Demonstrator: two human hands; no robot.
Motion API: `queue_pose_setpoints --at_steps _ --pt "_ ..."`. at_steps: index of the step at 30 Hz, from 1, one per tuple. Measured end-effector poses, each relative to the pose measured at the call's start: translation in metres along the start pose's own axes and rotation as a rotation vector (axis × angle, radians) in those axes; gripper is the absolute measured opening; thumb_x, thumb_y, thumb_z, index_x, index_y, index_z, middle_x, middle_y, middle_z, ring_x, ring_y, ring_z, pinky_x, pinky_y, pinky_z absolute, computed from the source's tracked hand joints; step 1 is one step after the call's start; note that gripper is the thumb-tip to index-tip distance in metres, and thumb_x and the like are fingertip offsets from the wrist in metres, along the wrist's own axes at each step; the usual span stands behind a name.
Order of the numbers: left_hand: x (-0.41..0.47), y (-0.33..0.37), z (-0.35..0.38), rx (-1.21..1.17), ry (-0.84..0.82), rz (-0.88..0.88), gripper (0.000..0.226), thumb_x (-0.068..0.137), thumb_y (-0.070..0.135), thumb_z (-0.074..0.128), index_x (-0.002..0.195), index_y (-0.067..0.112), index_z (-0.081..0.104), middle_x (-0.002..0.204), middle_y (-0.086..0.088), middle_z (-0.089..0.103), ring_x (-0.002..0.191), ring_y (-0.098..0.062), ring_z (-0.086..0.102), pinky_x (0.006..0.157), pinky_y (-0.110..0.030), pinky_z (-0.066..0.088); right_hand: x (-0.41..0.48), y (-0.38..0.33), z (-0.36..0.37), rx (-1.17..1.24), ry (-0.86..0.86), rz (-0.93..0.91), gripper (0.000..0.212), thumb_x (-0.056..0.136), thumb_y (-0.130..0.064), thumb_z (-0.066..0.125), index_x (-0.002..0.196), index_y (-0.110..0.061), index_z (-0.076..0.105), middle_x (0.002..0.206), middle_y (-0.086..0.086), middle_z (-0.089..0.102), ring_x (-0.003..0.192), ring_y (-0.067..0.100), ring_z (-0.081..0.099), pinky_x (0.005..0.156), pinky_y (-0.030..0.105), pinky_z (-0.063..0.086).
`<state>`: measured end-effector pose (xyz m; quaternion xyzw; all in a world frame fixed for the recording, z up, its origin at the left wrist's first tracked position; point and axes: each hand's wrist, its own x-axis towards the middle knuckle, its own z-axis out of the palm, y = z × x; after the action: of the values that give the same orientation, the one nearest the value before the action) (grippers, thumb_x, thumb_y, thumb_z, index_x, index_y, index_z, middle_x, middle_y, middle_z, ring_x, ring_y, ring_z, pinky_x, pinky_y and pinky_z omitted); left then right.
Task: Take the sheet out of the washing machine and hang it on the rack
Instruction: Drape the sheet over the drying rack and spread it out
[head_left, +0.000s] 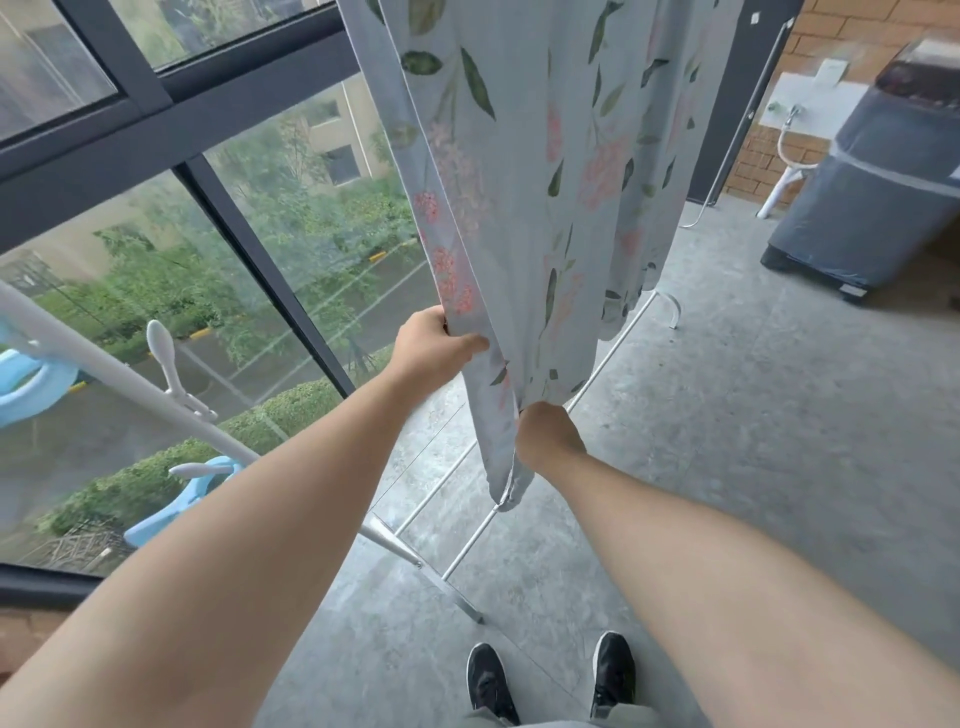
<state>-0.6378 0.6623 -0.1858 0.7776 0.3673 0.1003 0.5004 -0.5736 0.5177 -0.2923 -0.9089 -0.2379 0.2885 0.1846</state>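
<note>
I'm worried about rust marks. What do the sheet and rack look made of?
The sheet: thin woven fabric, matte, leaf-and-flower print; it hangs in soft folds. The rack: probably white-coated metal tubing, smooth; thin straight rails suggest it, though plastic is possible.

Grips the sheet (545, 182) by its left edge with the left hand (434, 345), centre frame. Pinches a lower fold with the right hand (545, 436) just below. Shows the washing machine (872, 197) upper right.
</note>
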Motion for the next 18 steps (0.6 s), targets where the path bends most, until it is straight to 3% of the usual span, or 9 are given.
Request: queue_pose_setpoints --at_steps 5,10,14,18 --pt "0.002 0.007 0.017 -0.015 -0.020 0.061 0.028 0.075 0.055 0.076 0.097 0.036 0.075 0.094 0.019 0.076 0.089 -0.005 0.072 0.083 -0.032 0.060 -0.003 -0.007 -0.001 -0.041 -0.064 -0.047 0.023 0.097 -0.008 0.047 0.110 -0.004 0.064 0.105 0.015 0.065 0.102 0.033 0.064 0.077 0.035 0.050" --pt "0.007 0.013 0.030 0.256 0.120 0.047 0.029 0.095 0.030 0.057 0.092 0.004 0.067 0.085 -0.011 0.071 0.086 -0.031 0.066 0.068 -0.034 0.049 -0.004 -0.006 0.003 -0.081 -0.059 -0.039 0.024 0.098 -0.008 0.046 0.115 -0.004 0.062 0.081 0.001 0.050 0.093 0.027 0.061 0.072 0.031 0.047" --pt "0.008 0.009 0.031 0.243 0.153 0.046 0.022 0.090 0.021 0.053 0.089 0.003 0.065 0.081 -0.011 0.072 0.077 -0.029 0.069 0.073 -0.041 0.057 -0.005 0.003 -0.004 0.016 0.048 0.040 0.026 0.096 -0.009 0.044 0.118 -0.008 0.058 0.118 0.010 0.061 0.111 0.031 0.062 0.081 0.034 0.050" --pt "0.007 0.005 0.037 0.226 0.173 0.043 0.006 0.078 0.007 0.052 0.077 0.006 0.059 0.070 -0.003 0.067 0.063 -0.020 0.060 0.055 -0.030 0.049 0.001 0.004 0.002 0.083 0.098 0.077 0.028 0.096 -0.017 0.042 0.122 -0.011 0.050 0.123 0.011 0.055 0.112 0.034 0.059 0.086 0.039 0.050"
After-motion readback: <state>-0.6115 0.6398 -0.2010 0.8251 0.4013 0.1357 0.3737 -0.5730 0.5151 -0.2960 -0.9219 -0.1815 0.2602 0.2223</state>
